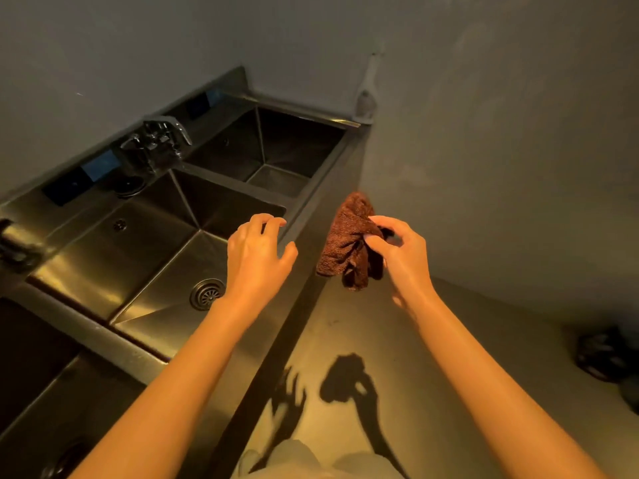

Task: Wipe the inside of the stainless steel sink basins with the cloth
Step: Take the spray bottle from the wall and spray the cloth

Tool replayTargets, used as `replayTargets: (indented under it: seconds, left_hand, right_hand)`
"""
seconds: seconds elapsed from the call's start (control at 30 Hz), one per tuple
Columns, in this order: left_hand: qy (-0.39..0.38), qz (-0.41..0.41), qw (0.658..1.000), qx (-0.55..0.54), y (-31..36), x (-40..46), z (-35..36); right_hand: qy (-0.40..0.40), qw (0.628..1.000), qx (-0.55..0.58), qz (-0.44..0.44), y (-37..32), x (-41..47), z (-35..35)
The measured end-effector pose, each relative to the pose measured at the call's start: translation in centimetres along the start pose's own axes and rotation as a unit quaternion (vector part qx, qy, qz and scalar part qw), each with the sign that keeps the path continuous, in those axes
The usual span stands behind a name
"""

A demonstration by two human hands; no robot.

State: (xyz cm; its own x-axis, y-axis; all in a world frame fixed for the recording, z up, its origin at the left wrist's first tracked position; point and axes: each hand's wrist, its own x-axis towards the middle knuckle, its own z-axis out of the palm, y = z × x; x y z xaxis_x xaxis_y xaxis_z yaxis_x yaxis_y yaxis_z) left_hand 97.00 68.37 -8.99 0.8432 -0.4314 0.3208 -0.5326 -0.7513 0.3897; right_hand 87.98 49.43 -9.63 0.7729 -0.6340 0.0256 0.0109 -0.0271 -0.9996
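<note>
Hanging bunched at frame centre-right, the brown speckled cloth (349, 243) is pinched by right hand (397, 250) over the floor, beside the steel sink's front rim (311, 216). Left hand (257, 252) hovers empty, fingers spread, above the middle basin (166, 257). Prob best to spread cloth flat w/ both hands, then wipe walls down toward drain (207, 293); dim, yellow-lit room, grey walls.

Left hand (257, 252) spread loose; right hand (401, 250) pinched closed.
</note>
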Motion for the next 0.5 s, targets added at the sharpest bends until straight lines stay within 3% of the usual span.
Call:
replayTargets:
  seconds: [0.27, 0.5]
  left_hand:
    - [-0.03, 0.008, 0.999, 0.037, 6.7, 0.5, 4.9]
    - [-0.076, 0.02, 0.994, 0.074, 9.4, 2.0, 7.6]
  right_hand:
    - [0.043, 0.999, 0.016, 0.007, 1.3, 1.4, -9.6]
    - [0.07, 0.998, -0.008, -0.003, 2.4, 3.0, -13.9]
